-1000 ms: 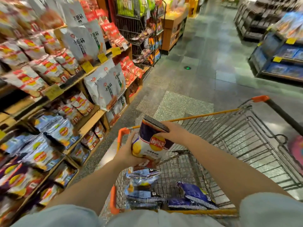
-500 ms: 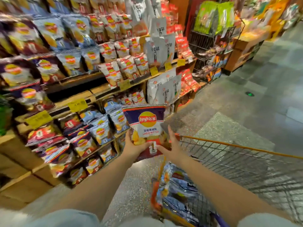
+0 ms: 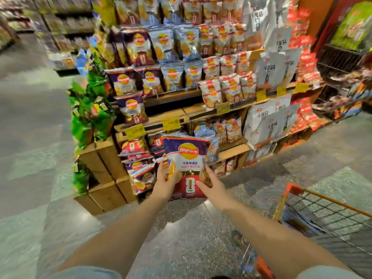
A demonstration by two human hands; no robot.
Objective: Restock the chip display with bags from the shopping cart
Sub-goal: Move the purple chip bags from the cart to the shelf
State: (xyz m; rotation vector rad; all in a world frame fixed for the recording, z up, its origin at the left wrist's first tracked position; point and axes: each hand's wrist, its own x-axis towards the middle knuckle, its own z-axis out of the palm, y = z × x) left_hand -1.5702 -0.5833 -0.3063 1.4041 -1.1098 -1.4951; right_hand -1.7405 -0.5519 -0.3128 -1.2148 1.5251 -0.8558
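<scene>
— Two hands on one chip bag [image 3: 186, 158], held upright in front of the chip display [image 3: 201, 109].
— How is each holding it?
— The left hand [image 3: 165, 185] pinches the lower left corner, thumb across the front. The right hand [image 3: 213, 188] lies open, straight fingers against the lower right edge.
— And the shopping cart [image 3: 314, 208]?
— Off to the right, more bags [image 3: 300, 224] inside.

Printed on near purple-and-white foil chip bag [image 3: 186, 158]: "Lay's" in red-and-yellow roundel, "GARLIC BUTTER" below. Yellow shelf price tags [image 3: 170, 123] unreadable.
</scene>
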